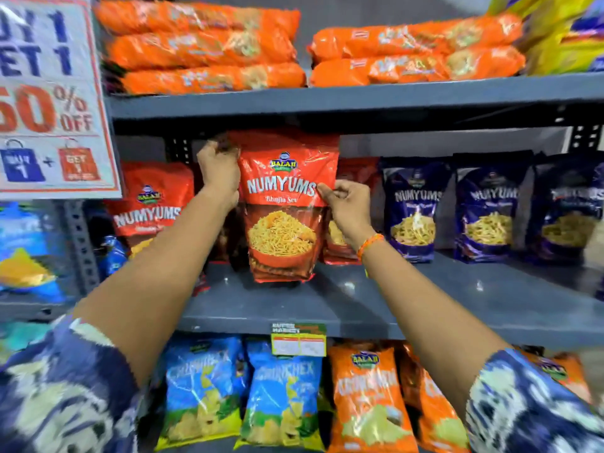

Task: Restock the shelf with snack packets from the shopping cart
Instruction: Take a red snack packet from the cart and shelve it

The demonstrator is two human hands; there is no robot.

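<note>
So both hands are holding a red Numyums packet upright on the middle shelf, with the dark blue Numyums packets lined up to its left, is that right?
Not quite. The head view shows the dark blue Numyums packets to the right of the red Numyums packet, not the left. The rest holds: the left hand and right hand hold it upright on the middle shelf.

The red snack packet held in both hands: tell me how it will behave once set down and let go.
The red snack packet is probably light, since fingertip pinches from the left hand and right hand hold it. Its glossy, creased film suggests it is floppy and slippery. It may stand, as the blue packets do, but could tip.
</note>
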